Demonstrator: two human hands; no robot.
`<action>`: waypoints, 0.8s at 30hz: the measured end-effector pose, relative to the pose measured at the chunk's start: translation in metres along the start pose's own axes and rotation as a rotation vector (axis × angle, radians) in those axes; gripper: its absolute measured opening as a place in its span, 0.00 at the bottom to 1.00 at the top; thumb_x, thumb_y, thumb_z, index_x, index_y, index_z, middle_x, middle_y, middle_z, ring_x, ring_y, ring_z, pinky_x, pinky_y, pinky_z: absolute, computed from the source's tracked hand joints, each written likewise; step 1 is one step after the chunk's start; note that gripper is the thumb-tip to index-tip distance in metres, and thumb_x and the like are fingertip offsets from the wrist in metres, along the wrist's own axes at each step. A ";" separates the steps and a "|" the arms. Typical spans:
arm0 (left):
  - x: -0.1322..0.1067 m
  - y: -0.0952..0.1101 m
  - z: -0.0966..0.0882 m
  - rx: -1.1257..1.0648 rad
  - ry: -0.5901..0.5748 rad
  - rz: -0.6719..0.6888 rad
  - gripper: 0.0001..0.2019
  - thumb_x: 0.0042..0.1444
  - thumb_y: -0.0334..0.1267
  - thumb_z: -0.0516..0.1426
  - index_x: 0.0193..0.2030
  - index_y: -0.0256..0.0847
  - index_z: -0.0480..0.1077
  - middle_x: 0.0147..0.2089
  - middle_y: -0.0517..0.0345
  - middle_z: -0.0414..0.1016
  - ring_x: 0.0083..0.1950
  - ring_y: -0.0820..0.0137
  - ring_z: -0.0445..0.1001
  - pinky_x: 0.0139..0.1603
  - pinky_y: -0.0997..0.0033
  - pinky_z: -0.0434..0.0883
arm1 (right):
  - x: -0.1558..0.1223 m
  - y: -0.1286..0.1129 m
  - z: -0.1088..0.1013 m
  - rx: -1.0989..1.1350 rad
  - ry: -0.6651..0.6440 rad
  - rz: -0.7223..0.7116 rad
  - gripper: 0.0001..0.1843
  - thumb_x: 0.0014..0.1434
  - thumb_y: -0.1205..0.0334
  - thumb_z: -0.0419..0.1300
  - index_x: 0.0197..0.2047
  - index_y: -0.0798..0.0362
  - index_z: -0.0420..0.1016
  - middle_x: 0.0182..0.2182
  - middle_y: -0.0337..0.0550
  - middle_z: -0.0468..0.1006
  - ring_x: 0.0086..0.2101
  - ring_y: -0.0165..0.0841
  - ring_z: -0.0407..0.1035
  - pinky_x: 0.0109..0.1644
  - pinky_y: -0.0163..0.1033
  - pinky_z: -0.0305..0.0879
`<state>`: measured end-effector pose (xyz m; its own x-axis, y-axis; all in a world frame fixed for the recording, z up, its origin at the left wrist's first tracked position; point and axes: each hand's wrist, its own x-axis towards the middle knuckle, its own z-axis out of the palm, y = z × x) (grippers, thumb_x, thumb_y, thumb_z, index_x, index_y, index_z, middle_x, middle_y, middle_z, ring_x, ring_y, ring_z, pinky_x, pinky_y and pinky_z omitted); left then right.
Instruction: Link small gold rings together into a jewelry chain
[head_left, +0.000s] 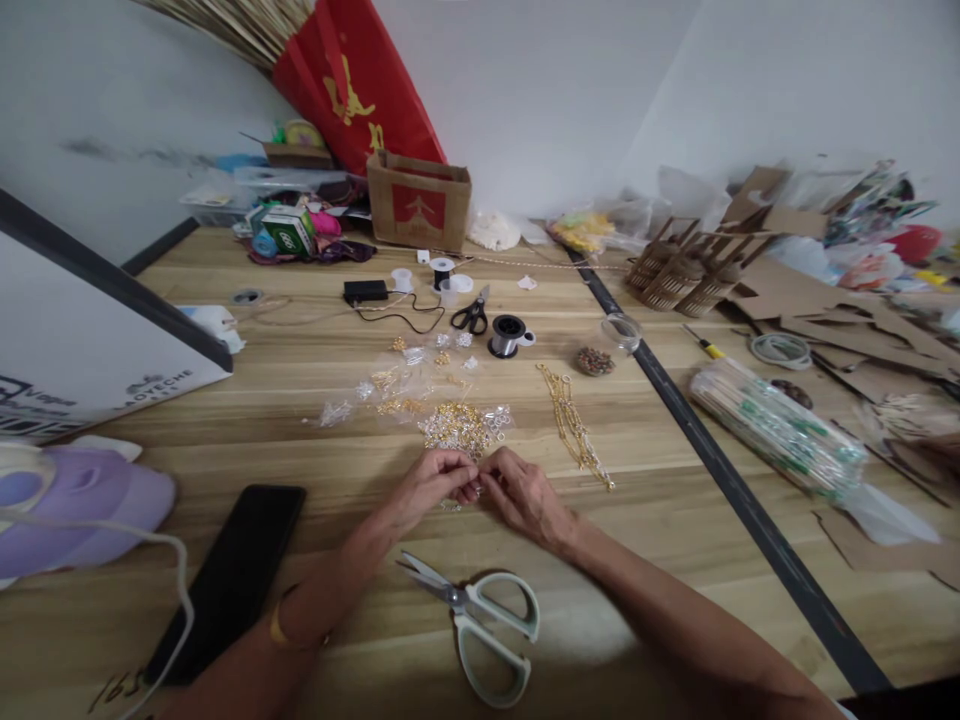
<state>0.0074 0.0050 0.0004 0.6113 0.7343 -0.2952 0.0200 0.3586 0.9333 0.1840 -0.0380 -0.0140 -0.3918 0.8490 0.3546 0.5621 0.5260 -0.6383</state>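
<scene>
Though tiny, metal piece (477, 492) between fingers (457, 486)

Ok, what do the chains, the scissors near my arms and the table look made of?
Chains: likely gold-tone metal, shiny yellow links. Scissors: bright steel-looking blades, matte pale green handles, probably plastic. Table: wood or wood-look laminate, pale grain in plank strips.

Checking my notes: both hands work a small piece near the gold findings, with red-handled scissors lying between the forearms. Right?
No. In the head view the scissors have pale green handles, not red; left hand and right hand do work a small piece near the gold findings.
</scene>
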 end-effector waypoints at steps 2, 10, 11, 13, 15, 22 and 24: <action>0.000 0.001 0.000 0.009 -0.003 0.001 0.17 0.47 0.49 0.62 0.27 0.33 0.71 0.25 0.57 0.73 0.26 0.75 0.70 0.31 0.75 0.67 | 0.000 0.000 0.000 -0.003 0.001 -0.003 0.04 0.65 0.66 0.48 0.38 0.53 0.62 0.31 0.43 0.70 0.29 0.31 0.66 0.33 0.34 0.63; 0.002 -0.001 -0.001 0.098 0.033 0.042 0.15 0.46 0.46 0.62 0.25 0.33 0.70 0.23 0.59 0.72 0.25 0.75 0.70 0.29 0.76 0.67 | 0.000 0.001 -0.001 -0.030 -0.005 -0.021 0.04 0.65 0.66 0.48 0.39 0.53 0.62 0.32 0.43 0.70 0.30 0.31 0.66 0.33 0.34 0.64; 0.002 -0.002 -0.001 0.107 0.045 0.039 0.15 0.46 0.46 0.62 0.25 0.33 0.70 0.23 0.59 0.72 0.25 0.75 0.69 0.29 0.76 0.67 | 0.000 0.001 -0.001 -0.037 -0.006 -0.024 0.04 0.65 0.66 0.47 0.39 0.53 0.62 0.32 0.44 0.70 0.30 0.31 0.66 0.33 0.34 0.64; 0.002 -0.003 -0.001 0.120 0.064 0.035 0.14 0.46 0.45 0.62 0.25 0.34 0.69 0.23 0.59 0.71 0.25 0.75 0.69 0.29 0.75 0.67 | 0.001 0.000 -0.001 -0.051 -0.005 -0.030 0.05 0.65 0.66 0.47 0.39 0.53 0.62 0.31 0.44 0.70 0.30 0.31 0.67 0.33 0.34 0.64; 0.002 -0.004 -0.001 0.124 0.071 0.041 0.14 0.46 0.45 0.62 0.25 0.34 0.69 0.23 0.59 0.71 0.25 0.75 0.69 0.29 0.75 0.67 | 0.001 0.000 -0.002 -0.062 -0.005 -0.031 0.05 0.65 0.66 0.47 0.38 0.53 0.62 0.31 0.43 0.70 0.30 0.31 0.67 0.33 0.34 0.64; 0.003 -0.001 -0.001 0.080 0.071 0.028 0.16 0.44 0.47 0.63 0.24 0.34 0.68 0.22 0.59 0.71 0.25 0.75 0.69 0.29 0.75 0.67 | 0.000 -0.003 -0.003 -0.174 -0.037 -0.076 0.07 0.66 0.67 0.47 0.37 0.54 0.63 0.31 0.43 0.71 0.30 0.30 0.66 0.32 0.33 0.62; 0.003 -0.001 0.000 0.055 0.065 0.016 0.17 0.43 0.48 0.63 0.24 0.34 0.69 0.22 0.59 0.72 0.25 0.75 0.69 0.29 0.75 0.67 | 0.000 -0.003 -0.004 -0.211 -0.047 -0.118 0.07 0.66 0.67 0.46 0.39 0.54 0.64 0.32 0.44 0.72 0.30 0.30 0.67 0.32 0.32 0.62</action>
<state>0.0087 0.0070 -0.0011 0.5590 0.7762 -0.2915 0.0556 0.3156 0.9473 0.1857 -0.0397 -0.0091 -0.4950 0.7800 0.3828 0.6477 0.6249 -0.4358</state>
